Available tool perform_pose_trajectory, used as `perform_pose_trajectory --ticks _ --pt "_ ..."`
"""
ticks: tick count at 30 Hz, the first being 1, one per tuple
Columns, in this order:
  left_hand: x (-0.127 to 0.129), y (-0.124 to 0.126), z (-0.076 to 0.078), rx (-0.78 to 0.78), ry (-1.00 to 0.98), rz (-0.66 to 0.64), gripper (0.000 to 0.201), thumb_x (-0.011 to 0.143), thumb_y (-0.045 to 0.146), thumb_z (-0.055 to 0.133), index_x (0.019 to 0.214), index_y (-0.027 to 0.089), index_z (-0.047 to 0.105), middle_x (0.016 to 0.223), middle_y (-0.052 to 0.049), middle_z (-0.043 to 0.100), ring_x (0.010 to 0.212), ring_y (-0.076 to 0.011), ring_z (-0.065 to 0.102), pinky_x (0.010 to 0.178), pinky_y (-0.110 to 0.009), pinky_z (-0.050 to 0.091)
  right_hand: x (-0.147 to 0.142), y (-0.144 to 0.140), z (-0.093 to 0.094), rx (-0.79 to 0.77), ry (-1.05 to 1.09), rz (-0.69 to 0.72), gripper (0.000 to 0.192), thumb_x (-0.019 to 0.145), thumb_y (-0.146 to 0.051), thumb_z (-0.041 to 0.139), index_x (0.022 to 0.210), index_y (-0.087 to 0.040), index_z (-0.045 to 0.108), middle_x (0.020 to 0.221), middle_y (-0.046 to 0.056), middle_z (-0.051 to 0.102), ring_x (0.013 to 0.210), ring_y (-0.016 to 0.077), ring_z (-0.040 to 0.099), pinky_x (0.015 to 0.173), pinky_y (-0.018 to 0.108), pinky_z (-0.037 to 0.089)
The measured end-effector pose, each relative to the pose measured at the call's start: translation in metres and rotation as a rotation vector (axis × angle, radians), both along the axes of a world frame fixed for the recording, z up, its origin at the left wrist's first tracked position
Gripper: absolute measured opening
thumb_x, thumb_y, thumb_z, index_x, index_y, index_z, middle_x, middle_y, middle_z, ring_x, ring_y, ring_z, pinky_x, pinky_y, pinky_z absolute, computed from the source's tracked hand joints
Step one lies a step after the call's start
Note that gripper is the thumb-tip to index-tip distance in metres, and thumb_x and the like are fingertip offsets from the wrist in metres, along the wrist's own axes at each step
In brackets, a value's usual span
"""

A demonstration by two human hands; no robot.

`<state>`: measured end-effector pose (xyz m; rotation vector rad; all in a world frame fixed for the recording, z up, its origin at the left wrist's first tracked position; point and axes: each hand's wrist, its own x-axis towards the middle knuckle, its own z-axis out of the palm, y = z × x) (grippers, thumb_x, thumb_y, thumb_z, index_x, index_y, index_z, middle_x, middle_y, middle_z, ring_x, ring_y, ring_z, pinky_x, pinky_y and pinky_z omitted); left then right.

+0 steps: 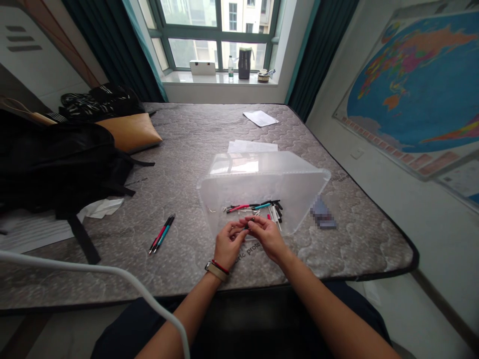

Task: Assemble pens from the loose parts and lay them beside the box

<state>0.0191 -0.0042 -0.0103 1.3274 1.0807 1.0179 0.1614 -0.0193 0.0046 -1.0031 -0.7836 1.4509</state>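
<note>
1. A bare grey quilted mattress (194, 149) fills the room in front of a window (213, 30), with dark teal curtains (112, 45) at both sides and a world map (419, 85) on the right wall.
2. The left hand (229, 244) and the right hand (268, 237) meet low over the near edge of the mattress, fingertips together.
3. Both grips are pinched on one small dark pen part (248, 224), held between the two hands; it is too small to make out further.
4. The left wrist carries a watch (216, 270) and a red band.
5. Just beyond the hands lies a clear plastic bin (262, 177) tipped on its side, its open mouth facing the person.
6. Inside the bin, on its lower wall, lies a loose pile of pens (258, 207) and parts in pink, teal, black and white.
7. Two pens (162, 233), one red and one teal, lie side by side on the mattress, left of the hands and apart from the bin.
8. A blurred blue item lies just right of the bin.
9. White papers (252, 146) lie behind the bin, and another sheet (260, 118) farther back.
10. A black backpack (56, 164) sits at the left, with a tan cushion (129, 130) behind it.
11. A white cable (112, 271) curves across the lower left.
</note>
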Motion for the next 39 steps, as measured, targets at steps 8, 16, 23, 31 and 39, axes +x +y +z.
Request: perform_pose_trajectory --ticks 8,16,23,31,39 --pt "0.003 0.000 -0.002 -0.021 -0.088 0.001 0.031 0.077 0.040 0.072 0.094 0.017 0.061 0.085 -0.004 0.072 0.071 -0.0159 0.068 0.062 -0.024 0.052 -0.003 0.000 0.000 -0.042 0.064 -0.042 0.040 0.075 -0.042 0.076 0.107 -0.021 0.066 0.106 0.008 0.072 0.095 0.0220 0.067 0.081 0.033 0.052" --pt "0.000 0.001 0.000 -0.015 -0.040 0.013 0.033 0.076 0.039 0.073 0.096 0.018 0.058 0.077 -0.003 0.071 0.062 -0.0129 0.064 0.059 -0.023 0.049 -0.005 0.002 -0.010 -0.053 0.038 -0.184 0.034 0.064 -0.035 0.085 0.084 -0.019 0.061 0.077 0.000 0.068 0.073 0.0149 0.065 0.072 0.028 0.051" --pt "0.004 -0.010 0.001 0.053 0.051 -0.038 0.027 0.082 0.040 0.067 0.097 0.019 0.058 0.072 0.000 0.071 0.056 -0.0108 0.058 0.055 -0.021 0.042 -0.003 0.005 -0.013 -0.060 -0.086 -0.167 0.033 0.064 -0.039 0.084 0.082 -0.017 0.067 0.073 -0.001 0.063 0.066 0.0118 0.057 0.061 0.022 0.046" --pt "0.002 -0.005 0.002 0.032 -0.001 0.008 0.028 0.081 0.039 0.069 0.096 0.019 0.054 0.084 -0.003 0.073 0.066 -0.0137 0.066 0.057 -0.021 0.044 -0.003 -0.001 0.001 -0.071 0.149 0.028 0.042 0.076 -0.041 0.075 0.112 -0.022 0.067 0.112 0.008 0.069 0.104 0.0213 0.063 0.087 0.032 0.049" --pt "0.002 -0.007 0.001 0.050 0.067 0.012 0.030 0.078 0.041 0.071 0.092 0.020 0.055 0.077 -0.002 0.074 0.062 -0.0145 0.066 0.057 -0.022 0.045 -0.003 -0.001 -0.003 -0.143 0.116 -0.096 0.033 0.067 -0.037 0.084 0.087 -0.020 0.065 0.082 0.001 0.071 0.074 0.0156 0.066 0.072 0.028 0.050"
